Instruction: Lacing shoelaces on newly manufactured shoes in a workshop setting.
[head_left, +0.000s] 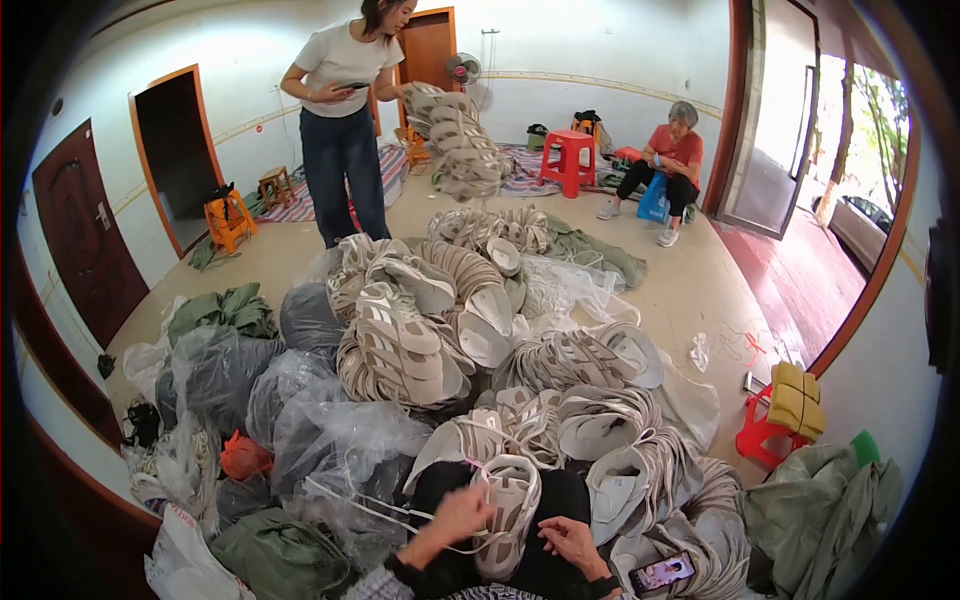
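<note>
Propping shoe upper (512,518) on lap (566,494), likely for steadiness; poising left hand (460,513) by laces (511,478), cannot tell grip, right hand (570,541) alongside, unclasped.

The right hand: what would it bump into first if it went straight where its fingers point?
Most likely the near side of the beige shoe upper on the lap, just left of the right hand. Depth is unclear, so it might brush the dark trouser leg first.

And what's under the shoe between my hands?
Dark trousers show on both sides of the shoe. Whatever lies directly beneath is covered by the shoe itself, so I can't tell.
</note>
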